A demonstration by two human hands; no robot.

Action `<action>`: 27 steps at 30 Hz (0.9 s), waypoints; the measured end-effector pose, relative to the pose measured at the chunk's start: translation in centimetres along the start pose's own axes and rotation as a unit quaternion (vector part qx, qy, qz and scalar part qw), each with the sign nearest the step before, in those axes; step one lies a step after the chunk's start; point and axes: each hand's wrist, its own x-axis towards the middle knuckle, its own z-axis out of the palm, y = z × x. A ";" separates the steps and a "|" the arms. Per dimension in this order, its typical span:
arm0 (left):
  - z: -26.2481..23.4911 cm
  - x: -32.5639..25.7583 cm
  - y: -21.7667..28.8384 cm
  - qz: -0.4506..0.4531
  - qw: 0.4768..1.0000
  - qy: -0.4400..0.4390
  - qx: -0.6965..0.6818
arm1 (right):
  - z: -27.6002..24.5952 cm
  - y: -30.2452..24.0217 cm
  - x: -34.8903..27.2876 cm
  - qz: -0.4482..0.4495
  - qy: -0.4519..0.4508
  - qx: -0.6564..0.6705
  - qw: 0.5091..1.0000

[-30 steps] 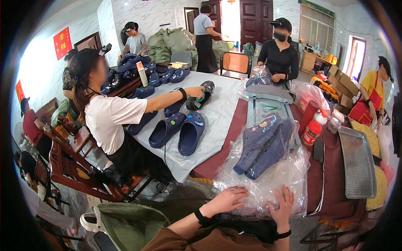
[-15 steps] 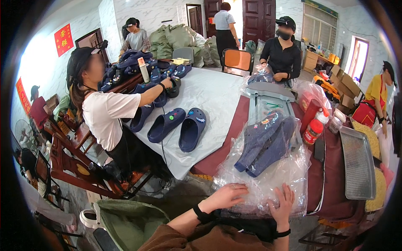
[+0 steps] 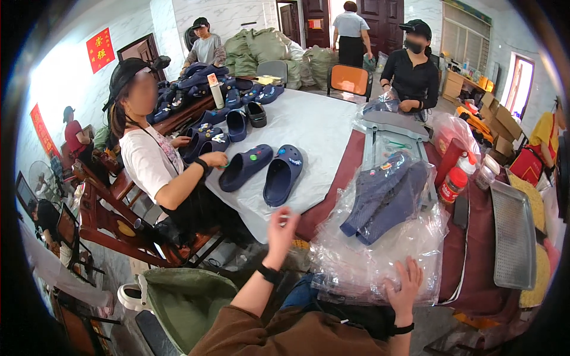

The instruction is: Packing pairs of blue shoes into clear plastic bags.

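Note:
My left hand (image 3: 281, 228) is raised off the table's near edge, fingers loosely bent and apart, with nothing visible in it. Just beyond it lies a navy clog (image 3: 279, 188) with small charms, beside a matching clog (image 3: 242, 172), both on a white sheet. My right hand (image 3: 407, 285) rests spread and flat on a pile of clear plastic bags (image 3: 368, 270). Ahead of that hand, a pair of navy clogs in a clear bag (image 3: 373, 207) lies soles up on the pile, against a grey sealing device (image 3: 389, 127).
A co-worker (image 3: 151, 148) sits at the left, one hand near the clogs; another (image 3: 409, 77) handles a bagged item across the table. Right of the bags stand a red-lidded jar (image 3: 452, 183) and a metal tray (image 3: 514, 237). A green sack (image 3: 184, 308) gapes at my left.
My left hand has lifted off the plastic bags and moved forward and left toward the clogs. The left co-worker's hand has drawn back from the dark clog. My view has shifted slightly.

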 end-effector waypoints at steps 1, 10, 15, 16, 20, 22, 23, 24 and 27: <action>-2.2 2.4 -4.9 0.001 0.998 0.069 -0.009 | 0.1 -0.4 0.1 -0.010 -0.002 0.008 1.000; -4.6 8.6 -7.9 -0.177 0.983 0.026 -0.034 | 0.1 0.1 -0.4 0.000 -0.004 0.005 1.000; -0.3 4.5 -3.8 -0.149 0.980 -0.116 0.064 | 0.0 0.4 -0.7 -0.002 -0.006 0.004 1.000; 0.9 3.2 -3.0 -0.109 0.984 -0.119 0.073 | 0.1 0.3 -0.4 -0.001 -0.004 0.008 1.000; 3.7 2.2 -2.8 0.066 0.974 -0.066 0.206 | 0.2 -0.1 0.1 -0.003 -0.006 0.011 1.000; 4.0 3.5 -2.8 -0.024 0.985 -0.082 0.147 | 0.3 0.0 0.1 -0.004 -0.003 0.010 1.000; 4.2 4.4 -2.9 -0.114 0.985 -0.099 0.088 | 0.3 0.2 0.1 -0.003 -0.002 0.010 1.000; 4.2 5.1 -2.9 -0.154 0.983 -0.084 0.044 | 0.2 0.3 -0.1 0.000 -0.001 0.007 1.000; 1.0 9.6 -8.4 -0.176 0.979 -0.018 -0.103 | 0.3 0.0 0.1 -0.009 0.003 0.015 1.000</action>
